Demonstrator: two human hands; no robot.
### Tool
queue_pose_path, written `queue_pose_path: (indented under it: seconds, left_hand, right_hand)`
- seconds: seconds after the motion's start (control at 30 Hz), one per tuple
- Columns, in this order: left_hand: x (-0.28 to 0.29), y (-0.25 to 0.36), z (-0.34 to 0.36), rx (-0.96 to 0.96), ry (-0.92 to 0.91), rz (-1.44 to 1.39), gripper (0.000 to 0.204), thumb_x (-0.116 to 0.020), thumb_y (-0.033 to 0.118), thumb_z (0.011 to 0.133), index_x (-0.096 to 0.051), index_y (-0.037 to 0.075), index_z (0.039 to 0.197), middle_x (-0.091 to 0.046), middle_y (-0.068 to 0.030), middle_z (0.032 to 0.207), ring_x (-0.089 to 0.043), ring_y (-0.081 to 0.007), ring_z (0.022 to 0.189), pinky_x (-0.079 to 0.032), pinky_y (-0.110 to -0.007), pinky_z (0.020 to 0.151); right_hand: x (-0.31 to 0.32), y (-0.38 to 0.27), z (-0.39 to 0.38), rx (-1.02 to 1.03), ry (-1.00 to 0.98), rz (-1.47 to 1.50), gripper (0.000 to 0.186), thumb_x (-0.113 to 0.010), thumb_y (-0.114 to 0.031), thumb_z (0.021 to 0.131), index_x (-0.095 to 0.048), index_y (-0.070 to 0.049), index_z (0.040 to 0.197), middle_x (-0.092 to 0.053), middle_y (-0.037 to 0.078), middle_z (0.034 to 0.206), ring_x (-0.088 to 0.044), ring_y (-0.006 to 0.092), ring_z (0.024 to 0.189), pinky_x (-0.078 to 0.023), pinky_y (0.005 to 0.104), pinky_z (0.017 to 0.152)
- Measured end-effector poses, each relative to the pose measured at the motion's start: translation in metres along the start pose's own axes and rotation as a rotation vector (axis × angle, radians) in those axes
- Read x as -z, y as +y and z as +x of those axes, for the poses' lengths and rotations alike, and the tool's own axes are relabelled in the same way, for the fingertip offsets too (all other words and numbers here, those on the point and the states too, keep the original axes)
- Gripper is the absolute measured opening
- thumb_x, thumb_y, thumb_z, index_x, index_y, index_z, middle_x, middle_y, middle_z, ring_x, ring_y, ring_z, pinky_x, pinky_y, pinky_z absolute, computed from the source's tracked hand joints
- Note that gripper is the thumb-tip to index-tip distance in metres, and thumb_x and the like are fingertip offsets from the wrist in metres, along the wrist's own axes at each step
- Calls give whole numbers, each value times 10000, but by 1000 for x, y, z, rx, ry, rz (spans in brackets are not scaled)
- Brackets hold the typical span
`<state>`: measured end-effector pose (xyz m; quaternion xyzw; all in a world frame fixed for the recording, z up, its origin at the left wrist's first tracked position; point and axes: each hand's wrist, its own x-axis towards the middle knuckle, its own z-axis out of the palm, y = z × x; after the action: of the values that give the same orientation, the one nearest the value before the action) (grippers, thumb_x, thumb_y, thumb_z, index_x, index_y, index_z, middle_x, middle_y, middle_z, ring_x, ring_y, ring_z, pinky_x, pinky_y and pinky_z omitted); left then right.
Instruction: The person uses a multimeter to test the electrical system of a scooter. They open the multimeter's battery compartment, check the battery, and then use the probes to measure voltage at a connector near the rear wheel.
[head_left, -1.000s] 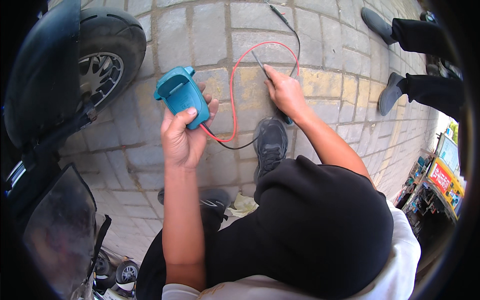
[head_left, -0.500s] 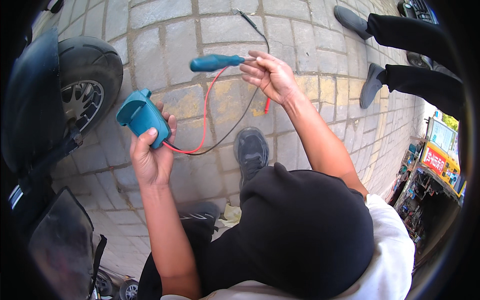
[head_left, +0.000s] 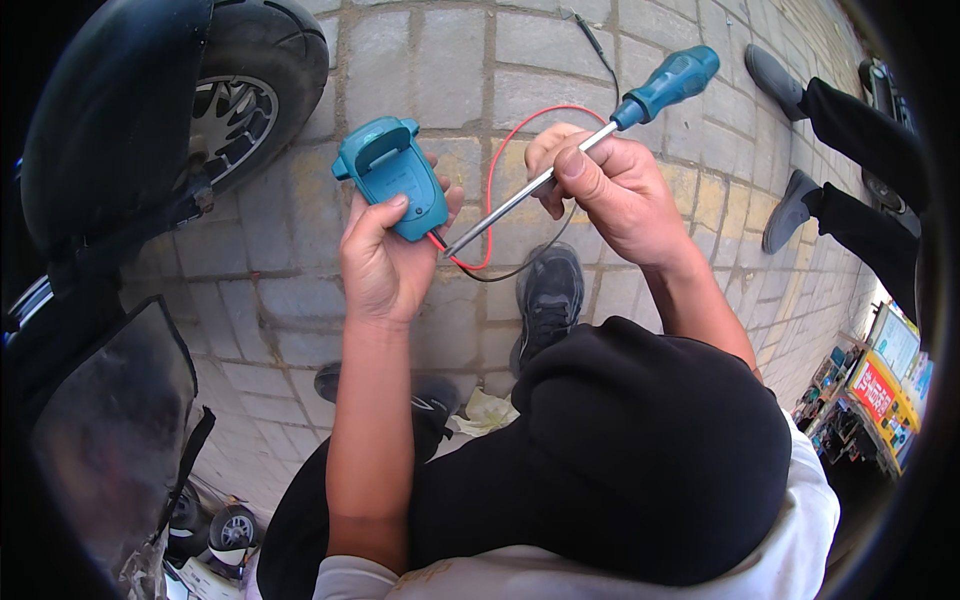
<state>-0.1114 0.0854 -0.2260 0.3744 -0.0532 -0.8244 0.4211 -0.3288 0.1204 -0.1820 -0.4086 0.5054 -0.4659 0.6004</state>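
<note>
My left hand [head_left: 385, 265] holds a small teal multimeter [head_left: 405, 190], its back turned up and a flap standing raised at its far end. A small screw shows in the back. Red and black test leads [head_left: 489, 205] leave its near end and loop to the right. In my right hand [head_left: 620, 195], thumb and fingers pinch the metal shaft of a screwdriver [head_left: 668, 85]. Its teal handle points up and right. The tip hangs at the multimeter's near end, over the leads; whether it touches them I cannot tell.
A black probe [head_left: 588, 35] lies on the paving bricks [head_left: 400, 70] ahead. At the left stand a scooter wheel [head_left: 235, 120] and a dark panel [head_left: 120, 430]. Another person's legs [head_left: 860, 145] are at the right. My shoe [head_left: 549, 300] is below the leads.
My right hand has turned the screwdriver around: its handle pointed left before and now points up and right, with the tip at the multimeter. The whole view has shifted.
</note>
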Motion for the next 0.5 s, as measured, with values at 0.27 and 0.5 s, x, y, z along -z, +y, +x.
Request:
queue_pose_path:
  seconds: [0.27, 0.5]
  left_hand:
    - [-7, -6, -5, 7, -63, 101, 551, -489, 10, 830, -393, 20, 1373, -531, -172, 1286, -570, -304, 1130, -470, -521, 995]
    - [-8, -9, -4, -6, -71, 101, 560, -527, -14, 814, -400, 34, 1358, -538, -127, 1246, -559, -254, 1116, -464, -468, 993]
  right_hand:
    - [-18, -20, 2, 404, -35, -281, 285, -450, 19, 865, -638, 87, 1069, -690, 232, 1035, -698, 258, 923, -552, 351, 867]
    - [-29, -19, -7, 222, -50, -307, 171, -432, 63, 950, -565, 109, 1047, -674, 208, 1004, -708, 225, 880, -587, 315, 774]
